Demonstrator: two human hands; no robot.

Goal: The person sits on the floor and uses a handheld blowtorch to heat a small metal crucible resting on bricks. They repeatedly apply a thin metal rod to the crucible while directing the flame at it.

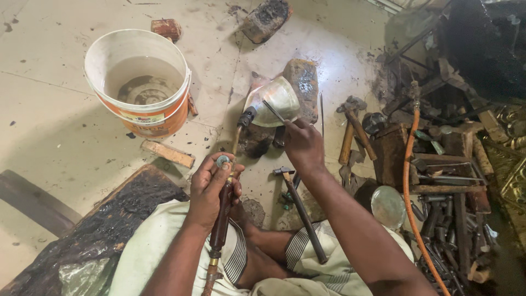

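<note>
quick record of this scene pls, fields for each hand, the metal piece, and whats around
left hand: grips the torch handle, thumb near its knob
right hand: holds a thin rod against the bowl
metal bowl: shiny, tilted, propped on a brick at the torch tip
bucket: white and orange, water inside, on the floor to the left
hammer: on the floor between the knees
orange hose: runs past tool clutter on the right

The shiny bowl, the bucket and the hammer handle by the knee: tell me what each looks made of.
Bowl: apparently thin metal, silvery-brass, since it reflects brightly; the right hand holds a thin rod to it.
Bucket: likely plastic, a smooth white wall with an orange band, water inside.
Hammer handle: dark and slim, wood or metal, hard to tell.
The left hand grips a brown torch.
</note>
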